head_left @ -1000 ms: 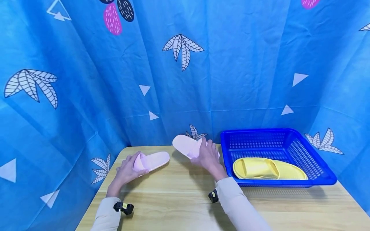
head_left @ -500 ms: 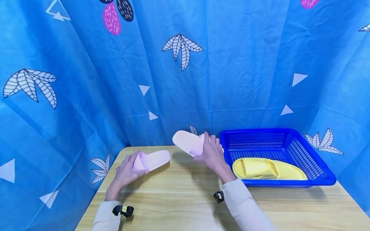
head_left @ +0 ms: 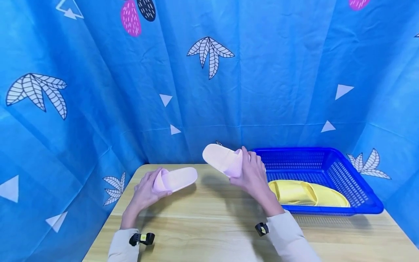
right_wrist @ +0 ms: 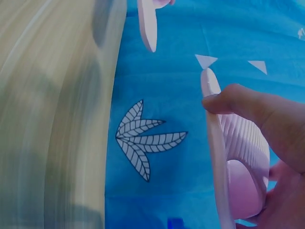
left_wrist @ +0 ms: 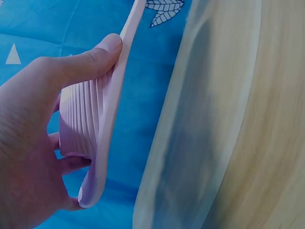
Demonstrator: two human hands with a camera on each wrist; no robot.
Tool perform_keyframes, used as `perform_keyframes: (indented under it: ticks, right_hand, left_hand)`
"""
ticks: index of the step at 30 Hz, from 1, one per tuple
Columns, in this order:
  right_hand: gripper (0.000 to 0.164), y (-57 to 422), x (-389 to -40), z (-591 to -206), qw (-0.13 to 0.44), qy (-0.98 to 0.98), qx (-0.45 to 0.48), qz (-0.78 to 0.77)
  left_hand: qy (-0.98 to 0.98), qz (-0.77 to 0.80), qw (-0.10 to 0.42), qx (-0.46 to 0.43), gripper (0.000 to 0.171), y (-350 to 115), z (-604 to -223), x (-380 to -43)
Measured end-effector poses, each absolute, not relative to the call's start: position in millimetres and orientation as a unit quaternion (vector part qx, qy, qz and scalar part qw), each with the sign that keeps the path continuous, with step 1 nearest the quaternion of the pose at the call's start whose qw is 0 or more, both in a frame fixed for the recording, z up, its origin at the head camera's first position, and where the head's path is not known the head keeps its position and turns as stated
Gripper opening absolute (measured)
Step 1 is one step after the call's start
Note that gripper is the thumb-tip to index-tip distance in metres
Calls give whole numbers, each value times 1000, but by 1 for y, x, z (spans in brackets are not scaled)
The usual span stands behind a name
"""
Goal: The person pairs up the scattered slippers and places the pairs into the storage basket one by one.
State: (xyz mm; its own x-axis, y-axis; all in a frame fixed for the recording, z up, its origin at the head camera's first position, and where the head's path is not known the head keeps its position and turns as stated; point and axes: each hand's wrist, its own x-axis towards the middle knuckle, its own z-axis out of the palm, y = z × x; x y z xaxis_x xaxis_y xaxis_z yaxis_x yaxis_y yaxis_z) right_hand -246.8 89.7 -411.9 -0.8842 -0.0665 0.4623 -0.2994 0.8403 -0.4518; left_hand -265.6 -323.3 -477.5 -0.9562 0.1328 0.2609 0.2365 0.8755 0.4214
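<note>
My left hand grips a pale pink slide slipper at its strap end, heel pointing right. In the left wrist view the thumb lies along the sole's edge and the fingers wrap the ribbed strap; the sole stands off from the table. My right hand holds the matching pink slipper by its strap, heel pointing up and left, raised above the table with a shadow beneath. Its thumb presses the sole edge in the right wrist view, fingers curled behind the strap, partly hidden.
A blue perforated plastic basket stands at the right of the wooden table, just beyond my right hand. Yellow slippers lie in it. A blue patterned curtain hangs close behind the table's back edge.
My right hand has lifted its pink slipper and moved it right, now overlapping the basket's left side. The left hand has raised its slipper slightly. The head view has shifted a little.
</note>
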Motion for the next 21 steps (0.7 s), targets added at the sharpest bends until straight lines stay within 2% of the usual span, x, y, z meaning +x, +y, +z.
perform_keyframes:
  ticks: [7,21]
  right_hand:
    - [118,107,-237,-410,235,-932,102,255]
    - [116,128,-220,-410,283,-914,133,259]
  left_hand:
    - [-960,-236,113,-98,107,-313,-473,-262]
    - [-948,-254,154,-117,108,-295,-456,-251]
